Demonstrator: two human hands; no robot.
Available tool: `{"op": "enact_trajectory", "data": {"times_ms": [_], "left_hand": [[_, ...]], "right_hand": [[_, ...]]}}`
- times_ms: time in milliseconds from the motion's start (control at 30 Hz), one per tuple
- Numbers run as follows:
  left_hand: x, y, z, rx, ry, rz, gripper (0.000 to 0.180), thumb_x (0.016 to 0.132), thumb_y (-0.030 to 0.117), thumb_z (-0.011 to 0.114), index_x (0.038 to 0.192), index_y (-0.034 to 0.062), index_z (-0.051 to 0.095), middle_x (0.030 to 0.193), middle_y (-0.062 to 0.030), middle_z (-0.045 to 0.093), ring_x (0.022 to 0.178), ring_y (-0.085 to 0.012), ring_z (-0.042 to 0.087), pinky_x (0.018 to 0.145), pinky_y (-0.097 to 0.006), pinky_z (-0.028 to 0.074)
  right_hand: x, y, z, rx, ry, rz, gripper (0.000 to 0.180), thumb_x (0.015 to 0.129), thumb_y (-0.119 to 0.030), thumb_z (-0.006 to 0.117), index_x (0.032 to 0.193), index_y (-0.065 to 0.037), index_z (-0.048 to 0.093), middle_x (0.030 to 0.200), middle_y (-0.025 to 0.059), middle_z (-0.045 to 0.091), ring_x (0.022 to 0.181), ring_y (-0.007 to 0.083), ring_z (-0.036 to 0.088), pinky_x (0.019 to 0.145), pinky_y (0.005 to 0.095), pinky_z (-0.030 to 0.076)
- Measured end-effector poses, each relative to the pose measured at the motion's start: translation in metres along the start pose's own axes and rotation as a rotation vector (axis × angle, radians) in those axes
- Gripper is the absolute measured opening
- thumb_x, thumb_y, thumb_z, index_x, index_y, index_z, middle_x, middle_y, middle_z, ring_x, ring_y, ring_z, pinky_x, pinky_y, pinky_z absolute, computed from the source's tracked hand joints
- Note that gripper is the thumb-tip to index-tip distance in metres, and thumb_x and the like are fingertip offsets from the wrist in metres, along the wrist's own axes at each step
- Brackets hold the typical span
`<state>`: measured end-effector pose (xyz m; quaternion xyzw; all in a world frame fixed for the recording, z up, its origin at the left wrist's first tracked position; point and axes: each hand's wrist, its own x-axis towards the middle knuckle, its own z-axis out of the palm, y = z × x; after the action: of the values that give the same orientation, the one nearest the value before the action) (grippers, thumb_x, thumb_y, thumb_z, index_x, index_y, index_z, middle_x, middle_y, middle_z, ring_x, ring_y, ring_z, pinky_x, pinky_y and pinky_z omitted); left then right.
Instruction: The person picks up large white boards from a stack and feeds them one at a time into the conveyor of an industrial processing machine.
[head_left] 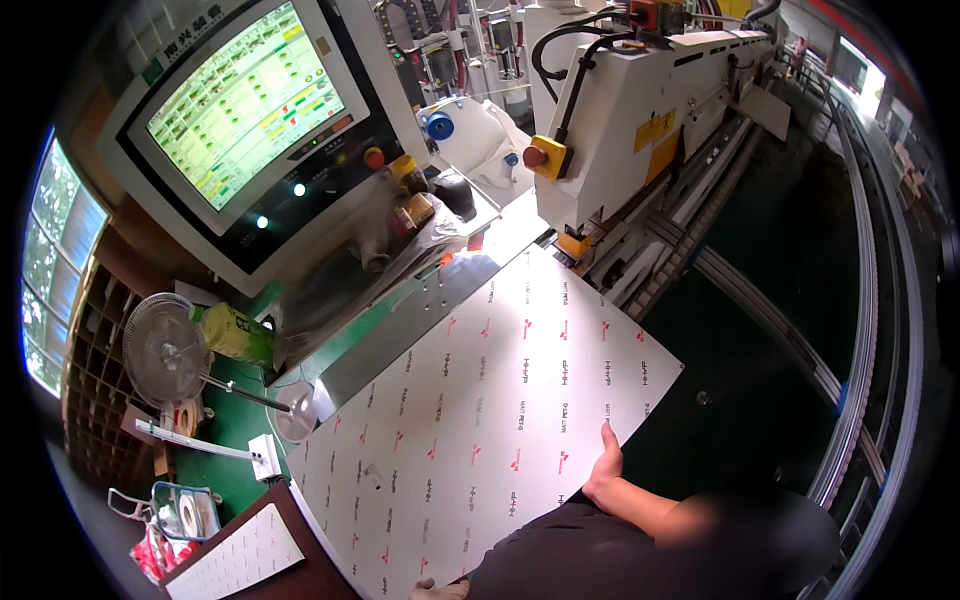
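A large white panel (480,400), its covering film printed in rows of black and red marks, lies flat and slanted in front of me. My right hand (606,474) grips its right-hand edge, thumb on top and the other fingers hidden underneath. At the near edge, low in the picture, my left hand (438,590) holds the panel too; only part of it shows. The panel's far corner reaches a metal ledge (410,310) beside a white machine (630,120).
A control cabinet with a lit screen (245,105) stands at the far left. A red stop button (535,157) juts from the machine. Left of the panel are a fan (168,350), a green package (238,335) and a basket (186,510). Metal rails (770,320) run along the right.
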<state>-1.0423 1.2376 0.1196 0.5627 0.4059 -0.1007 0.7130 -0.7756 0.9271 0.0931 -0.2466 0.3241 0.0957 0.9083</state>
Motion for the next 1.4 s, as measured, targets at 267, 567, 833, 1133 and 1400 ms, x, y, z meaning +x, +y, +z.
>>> {"op": "enact_trajectory", "data": {"times_ms": [267, 567, 833, 1133, 1400], "left_hand": [[0.016, 0.01, 0.096, -1.065, 0.059, -0.221, 0.063, 0.091, 0.031, 0.041, 0.149, 0.0066, 0.045, 0.156, -0.0199, 0.042, 0.145, -0.0418, 0.038, 0.119, -0.062, 0.028], [0.012, 0.002, 0.156, -0.95, -0.339, -0.446, 0.064, 0.094, 0.03, 0.047, 0.146, -0.007, 0.042, 0.154, -0.0289, 0.042, 0.129, -0.0398, 0.052, 0.105, -0.048, 0.046], [-0.024, 0.079, 0.139, 0.547, -0.46, 0.297, 0.055, 0.108, 0.045, 0.048, 0.139, 0.0005, 0.055, 0.135, -0.0123, 0.061, 0.131, -0.0221, 0.053, 0.111, -0.036, 0.041], [0.159, 0.187, 0.093, 1.45, 0.229, 0.906, 0.07, 0.097, 0.042, 0.056, 0.152, 0.0027, 0.039, 0.16, -0.0227, 0.035, 0.15, -0.0391, 0.029, 0.125, -0.05, 0.018], [0.275, 0.232, 0.084, 1.464, 0.254, 1.06, 0.072, 0.097, 0.039, 0.051, 0.156, 0.0026, 0.034, 0.166, -0.0175, 0.028, 0.154, -0.0378, 0.023, 0.126, -0.049, 0.013]], "right_hand": [[0.06, -0.069, -0.014, 0.067, -0.176, 0.033, 0.066, 0.103, -0.051, 0.046, 0.147, -0.003, 0.049, 0.149, 0.0157, 0.054, 0.136, 0.0385, 0.05, 0.116, 0.0529, 0.037], [0.122, -0.173, -0.031, 0.011, -0.181, -0.04, 0.06, 0.104, -0.043, 0.046, 0.146, -0.001, 0.048, 0.145, 0.0157, 0.056, 0.133, 0.0368, 0.052, 0.115, 0.0478, 0.038], [0.13, -0.203, -0.028, -0.014, -0.175, -0.169, 0.062, 0.107, -0.047, 0.036, 0.148, -0.002, 0.047, 0.147, 0.0157, 0.055, 0.135, 0.035, 0.051, 0.116, 0.0457, 0.037], [0.009, 0.003, -0.008, -0.004, -0.025, 0.071, 0.071, 0.101, -0.058, 0.05, 0.15, -0.007, 0.047, 0.153, 0.0101, 0.051, 0.138, 0.0335, 0.048, 0.117, 0.0461, 0.035], [0.0, 0.055, -0.019, -0.048, -0.031, -0.05, 0.073, 0.101, -0.059, 0.047, 0.151, -0.005, 0.044, 0.152, 0.0126, 0.051, 0.137, 0.0352, 0.049, 0.115, 0.0489, 0.038]]}}
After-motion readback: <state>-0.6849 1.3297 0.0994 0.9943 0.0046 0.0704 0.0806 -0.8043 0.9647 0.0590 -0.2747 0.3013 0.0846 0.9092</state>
